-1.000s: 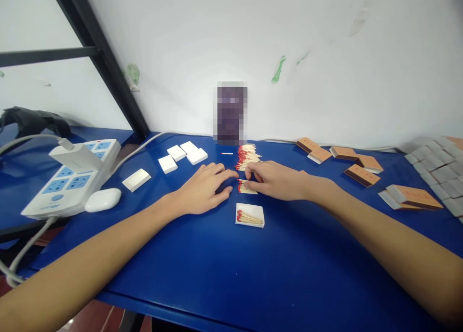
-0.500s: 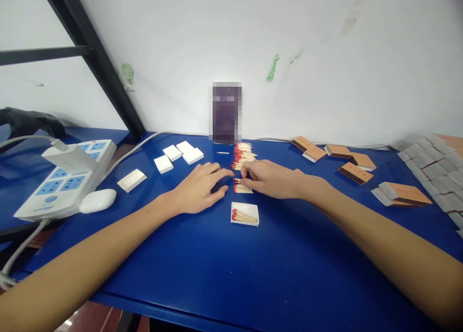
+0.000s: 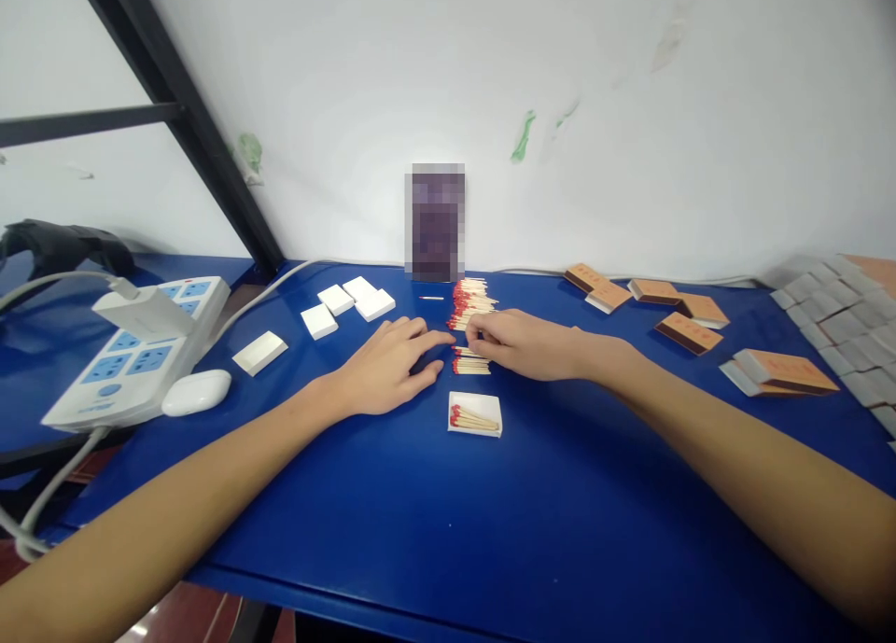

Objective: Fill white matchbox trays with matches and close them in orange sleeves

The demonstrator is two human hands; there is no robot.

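My left hand lies on the blue table, fingers stretched toward a small bundle of red-tipped matches. My right hand rests palm down on the other side, fingers curled and pinching at those matches. Behind both hands is a larger pile of matches. An open white matchbox tray with a few matches in it sits just in front of the hands.
Several empty white trays lie at the back left. Orange matchbox sleeves are scattered at the right, grey ones stacked at the far right. A power strip and white earbud case sit left.
Both hands stay at the small match bundle, fingers shifting only slightly. The view has drifted a little.
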